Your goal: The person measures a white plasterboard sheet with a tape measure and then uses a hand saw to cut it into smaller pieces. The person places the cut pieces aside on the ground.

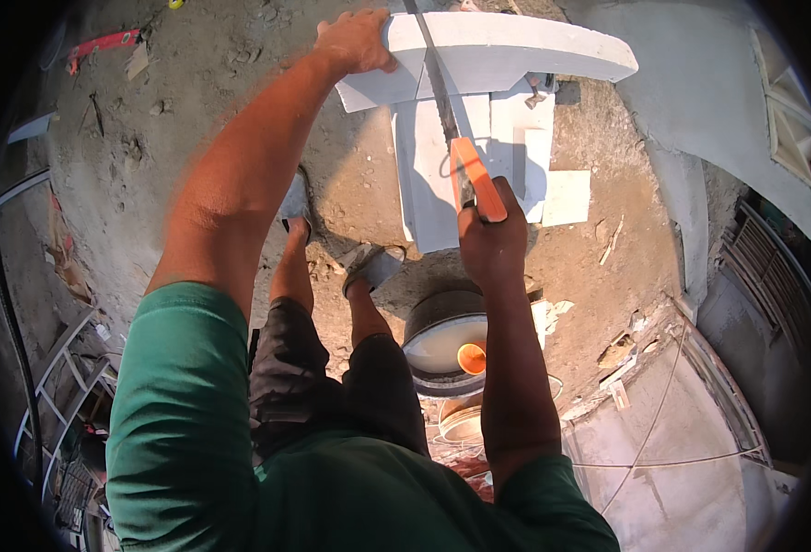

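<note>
My right hand is closed around the orange handle of a handsaw. The blade reaches away from me across a long white foam board, which stands on edge; a thin line runs down its face just left of the blade. My left hand presses on the board's left end, thumb on the near face and fingers over the top edge. Beneath it lie more white foam boards on the dirt ground. A hammer rests near their far right corner, partly hidden. The saw's tip runs out of view.
A black tub holds a basin and an orange cup, close to my right forearm. A red spirit level lies at the far left. A ladder stands lower left. A small pale square sheet lies right of the boards.
</note>
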### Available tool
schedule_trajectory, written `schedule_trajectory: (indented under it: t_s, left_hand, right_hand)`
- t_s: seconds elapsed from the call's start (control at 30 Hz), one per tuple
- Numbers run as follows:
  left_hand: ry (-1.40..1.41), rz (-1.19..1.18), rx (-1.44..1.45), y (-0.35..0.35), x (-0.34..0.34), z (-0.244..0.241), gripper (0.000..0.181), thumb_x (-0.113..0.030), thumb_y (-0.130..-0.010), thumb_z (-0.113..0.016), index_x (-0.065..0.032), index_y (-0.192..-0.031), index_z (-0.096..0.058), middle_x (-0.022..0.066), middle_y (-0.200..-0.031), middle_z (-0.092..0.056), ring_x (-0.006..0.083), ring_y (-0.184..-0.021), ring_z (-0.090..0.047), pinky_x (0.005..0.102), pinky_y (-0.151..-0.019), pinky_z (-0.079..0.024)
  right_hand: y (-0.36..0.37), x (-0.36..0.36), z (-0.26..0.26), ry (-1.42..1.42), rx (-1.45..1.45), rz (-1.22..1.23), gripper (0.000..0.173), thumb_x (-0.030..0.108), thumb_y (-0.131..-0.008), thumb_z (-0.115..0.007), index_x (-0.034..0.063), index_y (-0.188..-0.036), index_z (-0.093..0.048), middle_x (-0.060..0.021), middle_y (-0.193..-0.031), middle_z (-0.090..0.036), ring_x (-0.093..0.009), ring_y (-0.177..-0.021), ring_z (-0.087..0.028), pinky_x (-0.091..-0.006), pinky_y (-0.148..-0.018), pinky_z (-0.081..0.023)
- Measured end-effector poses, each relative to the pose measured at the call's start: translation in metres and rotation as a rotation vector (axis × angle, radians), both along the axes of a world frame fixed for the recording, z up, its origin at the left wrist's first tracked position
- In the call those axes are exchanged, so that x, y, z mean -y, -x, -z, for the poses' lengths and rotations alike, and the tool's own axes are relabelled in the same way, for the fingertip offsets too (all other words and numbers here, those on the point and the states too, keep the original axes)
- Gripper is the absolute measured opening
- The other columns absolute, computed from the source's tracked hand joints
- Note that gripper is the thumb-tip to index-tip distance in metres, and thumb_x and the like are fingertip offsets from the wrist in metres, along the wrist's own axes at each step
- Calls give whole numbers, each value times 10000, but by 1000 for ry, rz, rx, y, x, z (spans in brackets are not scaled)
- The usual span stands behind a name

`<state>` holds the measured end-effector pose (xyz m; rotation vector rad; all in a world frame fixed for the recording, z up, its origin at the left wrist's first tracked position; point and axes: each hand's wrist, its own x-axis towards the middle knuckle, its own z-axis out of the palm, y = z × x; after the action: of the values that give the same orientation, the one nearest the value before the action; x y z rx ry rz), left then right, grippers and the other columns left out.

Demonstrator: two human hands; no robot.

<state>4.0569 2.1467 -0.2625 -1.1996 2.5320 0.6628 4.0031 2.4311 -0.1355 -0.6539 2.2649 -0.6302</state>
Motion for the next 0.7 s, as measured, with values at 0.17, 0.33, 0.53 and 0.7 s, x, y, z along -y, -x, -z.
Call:
schedule_trajectory:
  t_s: [0.17,0.33,0.53,0.7]
  left_hand:
    - [-13,16,12,7,2,6,822,-386,-631,-792,-186,-1363,-477,54,-1349,-533,287,-1296,-455,526,-1020,-350]
    - [35,22,-31,14,-5,10,826,-381,-628,-793,-189,-1365,-475,57,-1366,-519,289,-1291,-460,524,-1016,-352]
    - [14,13,-2,1,8,10,838,-383,-628,-795,-196,-1377,-468,57,-1378,-514,291,-1293,-458,531,-1019,-347]
    - [-38,20,-26,12,-1,0,834,-380,-632,-803,-175,-1372,-476,83,-1361,-529,305,-1290,-459,536,-1034,-347]
  right_hand:
    - [-22,-67,-50,-54,62,80,145,15,-779,-548,38,-922,-548,-178,-795,-622,-334,-751,-646,-376,-694,-494]
    - [34,33,53,335,322,275,129,42,-785,-557,28,-913,-566,-143,-785,-588,-247,-670,-553,-342,-654,-466]
    - [-19,-58,-22,140,78,73,200,4,-779,-519,-1,-973,-571,-93,-764,-556,-161,-660,-511,-308,-640,-456]
    - [6,-27,-2,45,76,96,123,35,-777,-558,7,-891,-522,-197,-745,-587,-394,-749,-625,-383,-701,-498]
